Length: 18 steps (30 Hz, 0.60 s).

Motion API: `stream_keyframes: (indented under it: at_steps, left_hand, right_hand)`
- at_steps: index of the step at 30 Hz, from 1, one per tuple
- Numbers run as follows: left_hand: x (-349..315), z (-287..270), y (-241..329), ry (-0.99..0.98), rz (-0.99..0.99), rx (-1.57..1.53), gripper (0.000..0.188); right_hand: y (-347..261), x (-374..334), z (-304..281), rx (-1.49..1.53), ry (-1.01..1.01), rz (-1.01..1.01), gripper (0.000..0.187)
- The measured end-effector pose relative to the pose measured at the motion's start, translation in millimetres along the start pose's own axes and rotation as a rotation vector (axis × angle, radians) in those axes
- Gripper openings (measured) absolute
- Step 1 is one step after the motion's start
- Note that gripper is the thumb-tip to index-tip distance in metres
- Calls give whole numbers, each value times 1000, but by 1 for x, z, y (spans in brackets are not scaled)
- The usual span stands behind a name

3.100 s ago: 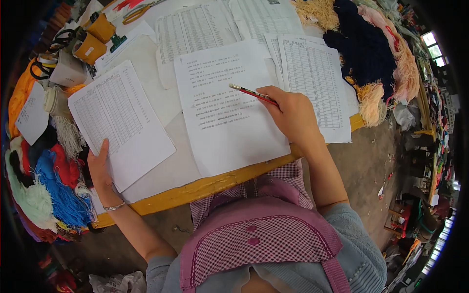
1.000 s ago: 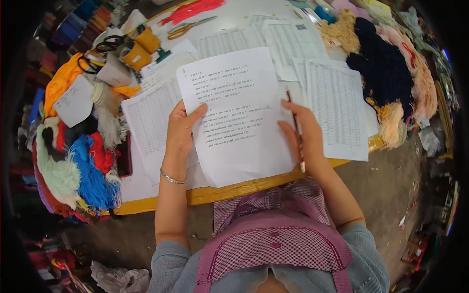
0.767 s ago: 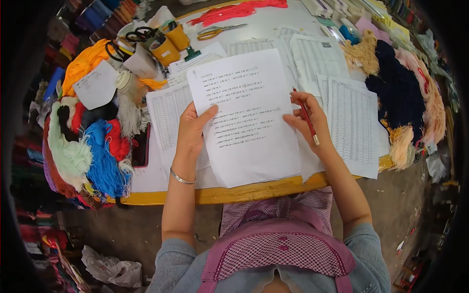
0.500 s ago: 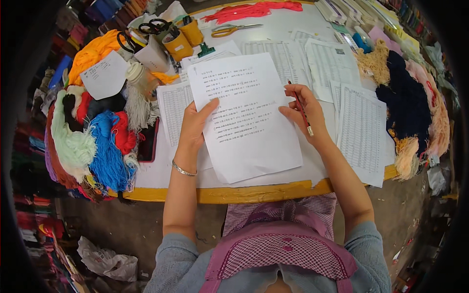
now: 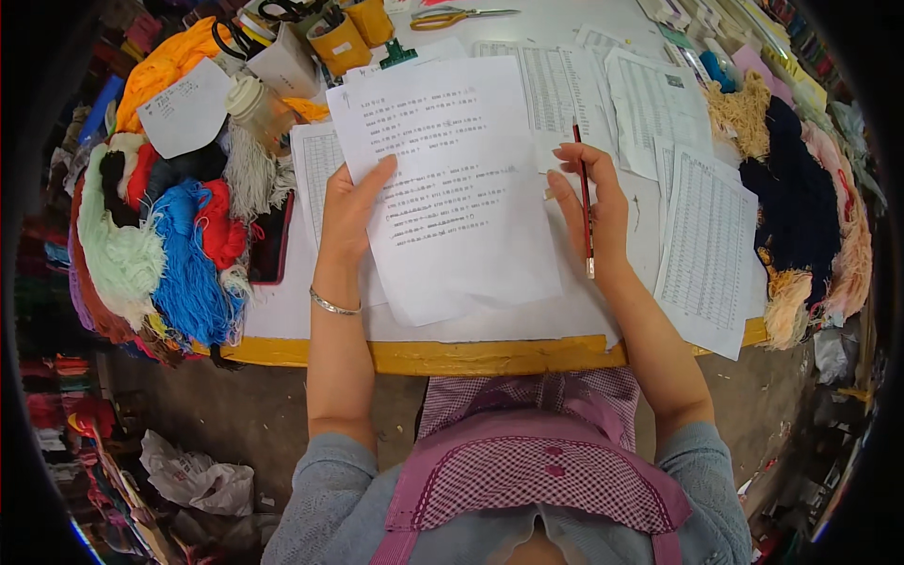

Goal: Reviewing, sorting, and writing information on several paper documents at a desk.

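A white printed sheet [image 5: 471,278], with some of its lower lines crossed out, is gripped along its left edge by my left hand [image 5: 350,212], thumb on top. My right hand [image 5: 600,202] is beside the sheet's right edge, a little apart from it. A dark red pencil [image 5: 585,198] is held in that hand, nearly upright in the picture with its point away from me. Beneath and behind the sheet lie more printed papers [image 5: 704,250] on the white table [image 5: 471,348].
Bundles of coloured yarn [image 5: 193,254] lie at the left, around a bottle [image 5: 259,108] and a dark phone-like slab [image 5: 271,240]. Navy yarn [image 5: 791,198] and peach yarn [image 5: 843,226] are at the right. Pen holders [image 5: 334,42] and yellow-handled scissors [image 5: 452,17] are at the back.
My right hand has drawn away from the sheet's right edge, and the pencil has swung more upright. The sheet stays in my left hand. The whole view has shifted slightly.
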<state>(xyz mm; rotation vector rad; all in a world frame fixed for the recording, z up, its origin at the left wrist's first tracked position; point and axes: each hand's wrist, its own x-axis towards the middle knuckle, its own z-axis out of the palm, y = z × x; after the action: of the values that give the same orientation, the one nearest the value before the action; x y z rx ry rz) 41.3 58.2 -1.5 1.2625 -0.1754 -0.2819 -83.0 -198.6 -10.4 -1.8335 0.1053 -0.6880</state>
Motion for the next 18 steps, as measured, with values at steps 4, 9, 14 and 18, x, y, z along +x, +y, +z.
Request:
stream_keyframes:
  at_steps: [4, 9, 14, 18]
  left_hand:
    - [1, 2, -2, -17, 7, 12, 27]
    - [-3, 4, -3, -10, -25, 11, 27]
    - [-1, 5, -5, -14, -32, 21, 27]
    - [-2, 8, -4, -9, -35, 27, 27]
  right_hand:
    - [0, -3, -6, -289, 9, -374, 19]
    - [-20, -29, 15, 97, -247, 37, 18]
    - [-14, -31, 21, 82, -317, -65, 18]
    - [-13, -30, 20, 33, -370, -139, 19]
